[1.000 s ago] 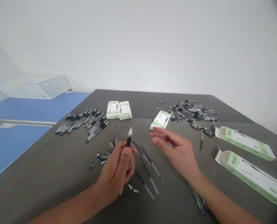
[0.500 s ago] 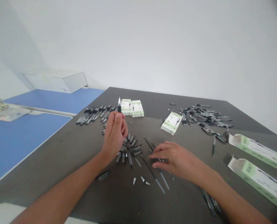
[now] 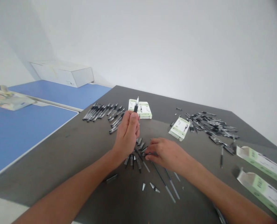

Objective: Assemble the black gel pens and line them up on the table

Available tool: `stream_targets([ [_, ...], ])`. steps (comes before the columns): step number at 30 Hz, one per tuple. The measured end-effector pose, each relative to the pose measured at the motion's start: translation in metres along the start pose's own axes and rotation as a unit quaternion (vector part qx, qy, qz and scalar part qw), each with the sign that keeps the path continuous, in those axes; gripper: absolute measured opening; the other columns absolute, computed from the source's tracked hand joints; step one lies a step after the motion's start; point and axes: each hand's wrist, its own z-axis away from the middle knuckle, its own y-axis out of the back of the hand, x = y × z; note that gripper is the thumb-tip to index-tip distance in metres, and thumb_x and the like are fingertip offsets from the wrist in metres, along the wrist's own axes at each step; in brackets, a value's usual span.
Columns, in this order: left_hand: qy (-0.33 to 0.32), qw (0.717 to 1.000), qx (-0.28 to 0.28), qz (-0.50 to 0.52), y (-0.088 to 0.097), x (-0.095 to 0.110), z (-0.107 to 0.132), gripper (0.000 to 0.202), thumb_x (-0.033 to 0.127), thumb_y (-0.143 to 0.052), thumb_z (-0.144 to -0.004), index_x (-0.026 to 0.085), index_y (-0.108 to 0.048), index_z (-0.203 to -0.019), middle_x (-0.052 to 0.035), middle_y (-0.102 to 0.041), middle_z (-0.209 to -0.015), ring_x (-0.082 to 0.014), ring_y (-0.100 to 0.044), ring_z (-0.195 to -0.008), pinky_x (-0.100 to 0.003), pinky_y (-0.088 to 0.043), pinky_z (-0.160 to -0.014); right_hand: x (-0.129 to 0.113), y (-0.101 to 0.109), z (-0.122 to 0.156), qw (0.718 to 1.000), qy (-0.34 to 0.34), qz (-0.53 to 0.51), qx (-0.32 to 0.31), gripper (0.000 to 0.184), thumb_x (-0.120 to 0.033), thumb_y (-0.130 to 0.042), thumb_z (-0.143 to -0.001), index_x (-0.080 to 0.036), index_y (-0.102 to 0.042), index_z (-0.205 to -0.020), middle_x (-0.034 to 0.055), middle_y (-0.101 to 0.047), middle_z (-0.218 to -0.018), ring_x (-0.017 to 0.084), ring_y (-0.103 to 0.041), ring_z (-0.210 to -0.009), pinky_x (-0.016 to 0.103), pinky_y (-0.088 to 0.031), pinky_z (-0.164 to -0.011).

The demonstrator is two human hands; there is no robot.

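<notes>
Upright in my left hand [image 3: 127, 133], a clear pen [image 3: 136, 105] with a black grip points its silver tip upward. The fingers are wrapped round its barrel. My right hand [image 3: 165, 154] is low over the table, thumb and fingers closed on what looks like a pen cap [image 3: 144, 153] at the edge of the pile. Loose black-and-clear pen caps [image 3: 131, 160] lie spread below my left hand. Thin ink refills [image 3: 164, 180] lie partly under my right hand. In front of them are small silver cone tips [image 3: 155, 188].
Pens [image 3: 98, 112] lie in a row at left, and a heap of pens [image 3: 210, 124] at right. Small pen boxes [image 3: 145, 110] stand at the back, another box [image 3: 179, 128] mid-table. Two long open cartons [image 3: 262, 186] lie at right. A blue table [image 3: 35, 133] adjoins on the left.
My right hand has moved left from the refills to the pen caps, and its fingers have closed. My left hand still holds the pen, now tilted slightly right. The view has shifted a little.
</notes>
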Motion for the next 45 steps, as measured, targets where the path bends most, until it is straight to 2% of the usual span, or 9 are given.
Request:
stream_targets([
  [4, 0.019, 0.999, -0.027, -0.024, -0.002, -0.001, 0.008, 0.038, 0.053, -0.046, -0.113, 0.024, -0.047, -0.087, 0.0099, -0.036, -0.062, -0.0092, -0.03, -0.046, -0.018, -0.027, -0.041, 0.005, 0.009, 0.006, 1.0, 0.006, -0.012, 0.015, 0.014, -0.031, -0.071, -0.102, -0.027, -0.084, -0.105, 0.0056, -0.076, -0.1, 0.023, -0.073, -0.096, 0.031, -0.052, -0.079],
  [8, 0.034, 0.994, -0.087, -0.06, -0.002, 0.003, 0.021, 0.036, 0.05, -0.043, -0.114, 0.024, -0.05, -0.09, 0.0101, -0.035, -0.061, -0.0101, -0.03, -0.047, -0.02, -0.027, -0.043, 0.014, 0.02, 0.035, 0.98, -0.061, -0.147, 0.121, 0.023, -0.037, -0.063, -0.106, -0.024, -0.081, -0.114, 0.0046, -0.081, -0.098, 0.018, -0.074, -0.079, 0.028, -0.054, -0.069],
  [13, -0.024, 0.958, -0.239, -0.156, -0.004, 0.017, 0.036, 0.033, 0.037, -0.048, -0.113, 0.021, -0.061, -0.088, 0.0061, -0.046, -0.066, -0.0108, -0.042, -0.055, -0.024, -0.03, -0.052, 0.022, 0.014, 0.074, 0.892, -0.152, -0.35, 0.243, 0.029, -0.049, -0.075, -0.098, -0.022, -0.082, -0.108, 0.001, -0.079, -0.07, 0.016, -0.071, -0.055, 0.025, -0.05, -0.051],
  [18, -0.122, 0.893, -0.341, -0.268, -0.006, 0.018, 0.042, 0.018, 0.021, -0.049, -0.111, 0.021, -0.065, -0.101, 0.0054, -0.059, -0.072, -0.0103, -0.055, -0.06, -0.023, -0.038, -0.059, 0.021, 0.006, 0.087, 0.807, -0.138, -0.44, 0.369, 0.029, -0.039, -0.096, -0.077, -0.021, -0.083, -0.094, -0.001, -0.075, -0.066, 0.011, -0.062, -0.045, 0.022, -0.05, -0.044],
  [21, -0.146, 0.878, -0.352, -0.289, -0.005, 0.014, 0.044, 0.015, 0.017, -0.051, -0.108, 0.023, -0.065, -0.111, 0.0047, -0.065, -0.079, -0.0103, -0.061, -0.065, -0.021, -0.042, -0.062, 0.02, 0.01, 0.093, 0.823, -0.103, -0.394, 0.396, 0.017, -0.03, -0.095, -0.08, -0.022, -0.086, -0.092, -0.0019, -0.072, -0.061, 0.01, -0.059, -0.047, 0.02, -0.047, -0.046],
  [23, -0.155, 0.872, -0.354, -0.3, -0.004, 0.013, 0.045, 0.018, 0.016, -0.052, -0.107, 0.024, -0.065, -0.116, 0.0047, -0.066, -0.08, -0.0103, -0.064, -0.067, -0.02, -0.044, -0.064, 0.019, 0.013, 0.099, 0.843, -0.073, -0.352, 0.401, 0.011, -0.025, -0.09, -0.085, -0.024, -0.088, -0.096, 0.0015, -0.078, -0.076, 0.01, -0.062, -0.055, 0.021, -0.049, -0.05],
  [29, -0.157, 0.863, -0.352, -0.327, -0.002, 0.017, 0.05, 0.022, 0.018, -0.054, -0.107, 0.027, -0.066, -0.122, 0.0052, -0.066, -0.077, -0.01, -0.063, -0.062, -0.02, -0.046, -0.06, 0.018, 0.016, 0.113, 0.867, -0.026, -0.299, 0.398, 0.019, -0.018, -0.081, -0.094, -0.026, -0.086, -0.11, 0.0051, -0.081, -0.099, 0.015, -0.075, -0.078, 0.021, -0.055, -0.055],
  [38, -0.167, 0.862, -0.334, -0.343, 0.0, 0.021, 0.049, 0.022, 0.021, -0.055, -0.109, 0.027, -0.067, -0.126, 0.0026, -0.073, -0.084, -0.01, -0.07, -0.064, -0.018, -0.049, -0.057, 0.023, 0.02, 0.117, 0.884, -0.008, -0.271, 0.382, 0.016, -0.019, -0.08, -0.096, -0.023, -0.086, -0.111, 0.0042, -0.082, -0.096, 0.014, -0.075, -0.08, 0.022, -0.057, -0.063],
  [45, -0.175, 0.844, -0.368, -0.35, -0.002, 0.025, 0.044, 0.024, 0.016, -0.057, -0.107, 0.023, -0.069, -0.127, 0.0064, -0.059, -0.071, -0.0065, -0.058, -0.052, -0.018, -0.042, -0.052, 0.022, 0.021, 0.118, 0.9, 0.004, -0.27, 0.342, 0.016, -0.02, -0.078, -0.098, -0.022, -0.085, -0.113, 0.0039, -0.081, -0.095, 0.01, -0.07, -0.071, 0.02, -0.051, -0.056],
])
